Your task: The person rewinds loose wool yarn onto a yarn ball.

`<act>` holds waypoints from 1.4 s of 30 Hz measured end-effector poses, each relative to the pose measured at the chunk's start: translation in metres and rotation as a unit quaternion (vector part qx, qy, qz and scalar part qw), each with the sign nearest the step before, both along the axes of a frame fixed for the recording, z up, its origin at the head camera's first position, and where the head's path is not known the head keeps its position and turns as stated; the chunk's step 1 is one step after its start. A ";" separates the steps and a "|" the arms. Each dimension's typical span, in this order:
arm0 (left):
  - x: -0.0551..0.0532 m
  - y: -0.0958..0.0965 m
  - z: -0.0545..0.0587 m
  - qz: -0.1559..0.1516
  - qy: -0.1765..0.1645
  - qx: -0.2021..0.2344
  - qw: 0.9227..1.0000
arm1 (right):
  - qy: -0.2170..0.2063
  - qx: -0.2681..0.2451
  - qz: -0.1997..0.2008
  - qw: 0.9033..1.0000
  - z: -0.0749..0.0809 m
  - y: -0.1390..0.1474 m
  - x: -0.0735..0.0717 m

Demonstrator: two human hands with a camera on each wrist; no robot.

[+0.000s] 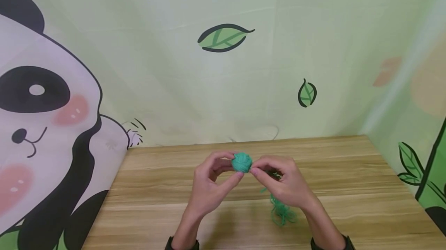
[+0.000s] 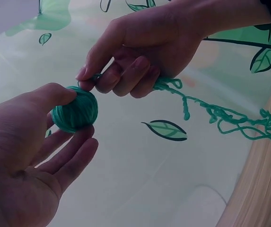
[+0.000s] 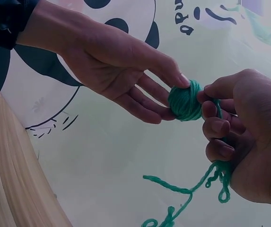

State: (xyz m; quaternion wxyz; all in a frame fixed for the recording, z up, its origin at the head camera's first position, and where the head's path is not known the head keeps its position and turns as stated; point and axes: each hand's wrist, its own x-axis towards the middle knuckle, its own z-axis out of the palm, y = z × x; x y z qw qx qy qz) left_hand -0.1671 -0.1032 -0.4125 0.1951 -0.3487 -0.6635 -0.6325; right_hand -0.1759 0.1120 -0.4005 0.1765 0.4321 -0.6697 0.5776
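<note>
A small ball of green yarn (image 1: pixel 241 163) is held above the wooden table, between the thumb and fingers of my left hand (image 1: pixel 210 184). My right hand (image 1: pixel 285 180) is just to the right of the ball, its thumb and forefinger pinching the strand close against the ball's side. The other right fingers curl over the yarn, seen in the right wrist view. From below that hand a loose, tangled length of yarn (image 1: pixel 283 211) hangs down toward the table. In the left wrist view, the wound ball (image 2: pixel 76 109) shows between thumb and fingertips.
The wooden table (image 1: pixel 156 188) spreads under both hands. A pale green cloth backdrop (image 1: pixel 167 68) with a printed panda and leaves stands behind it and at both sides. Dark sleeve cuffs (image 1: pixel 332 244) show at the wrists.
</note>
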 end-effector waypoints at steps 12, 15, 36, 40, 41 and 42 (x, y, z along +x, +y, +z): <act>-0.008 -0.002 -0.011 0.056 -0.008 0.036 0.998 | 0.023 0.045 -0.029 0.998 -0.006 0.004 -0.004; -0.009 -0.003 -0.011 0.066 -0.006 0.052 0.996 | 0.034 0.060 -0.037 0.997 -0.007 0.005 -0.005; 0.005 0.007 0.012 -0.017 0.066 -0.082 0.994 | 0.037 0.011 0.038 0.999 0.001 0.005 0.002; 0.007 0.007 0.013 -0.079 0.046 -0.083 0.992 | 0.033 -0.001 0.044 0.998 0.002 0.007 0.001; 0.008 0.007 0.013 -0.095 0.039 -0.079 0.992 | 0.031 -0.004 0.046 0.998 0.002 0.007 0.001; 0.008 0.007 0.013 -0.110 0.034 -0.075 0.990 | 0.029 -0.006 0.046 0.999 0.003 0.008 0.000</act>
